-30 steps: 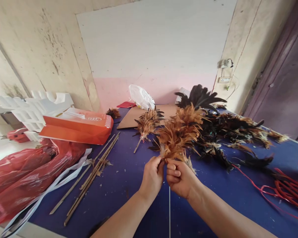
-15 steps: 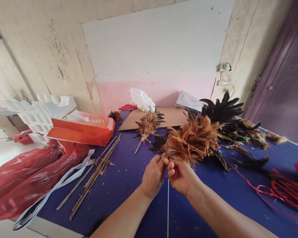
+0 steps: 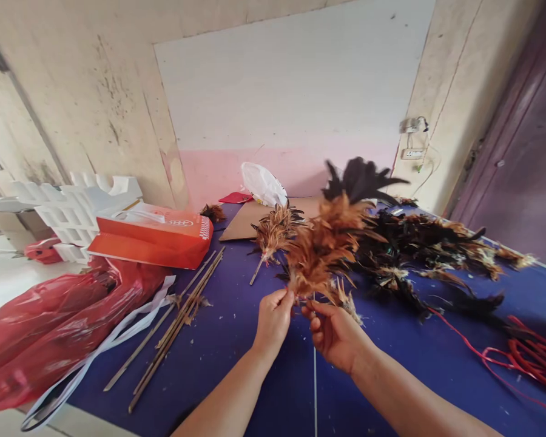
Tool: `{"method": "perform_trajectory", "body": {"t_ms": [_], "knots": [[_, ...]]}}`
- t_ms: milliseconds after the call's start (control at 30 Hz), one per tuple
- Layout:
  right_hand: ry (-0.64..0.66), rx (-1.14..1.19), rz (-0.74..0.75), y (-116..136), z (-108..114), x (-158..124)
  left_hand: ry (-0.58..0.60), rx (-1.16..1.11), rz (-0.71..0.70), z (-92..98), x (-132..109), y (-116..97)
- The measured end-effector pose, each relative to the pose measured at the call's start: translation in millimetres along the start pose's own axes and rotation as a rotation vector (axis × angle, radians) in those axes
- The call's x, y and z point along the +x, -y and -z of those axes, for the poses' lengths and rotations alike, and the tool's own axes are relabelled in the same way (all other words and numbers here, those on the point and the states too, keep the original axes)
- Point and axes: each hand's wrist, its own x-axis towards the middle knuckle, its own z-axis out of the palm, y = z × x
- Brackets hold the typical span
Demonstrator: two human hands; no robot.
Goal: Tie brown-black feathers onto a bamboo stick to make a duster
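Note:
My left hand pinches the lower end of a bushy bundle of brown and black feathers held up over the blue table. My right hand sits just to the right, fingers curled around the same base of the feather bundle. The feathers fan upward and to the right, with black plumes at the top. A smaller finished feather tuft on a stick lies on the table behind my hands.
A pile of dark loose feathers covers the table's right side, with red string near the right edge. Thin sticks, red plastic bags, an orange paper bag, cardboard and white foam pieces lie left.
The feather bundle swung from leaning right back to upright. Both hands stayed on its base, and my right hand's fingers shifted slightly lower.

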Motion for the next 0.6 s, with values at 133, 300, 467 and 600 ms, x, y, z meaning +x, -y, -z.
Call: {"method": "perform_trajectory", "body": {"t_ms": [133,300,467,600], "knots": [[-0.102,0.014,-0.023,-1.4,0.6,7.2,0.043,-0.184,0.109,1.6,3.7,-1.6],[-0.093,-0.013,0.021,4.2,2.0,13.1,0.166,-0.498,0.250,-0.2,-3.5,-19.6],[-0.037,-0.020,0.106,12.7,3.7,12.2,0.259,-0.499,0.276,-1.2,-7.3,-27.4],[0.187,-0.146,0.287,18.8,11.6,10.1,0.298,-0.423,0.248,-3.7,-10.5,-30.1]]}}
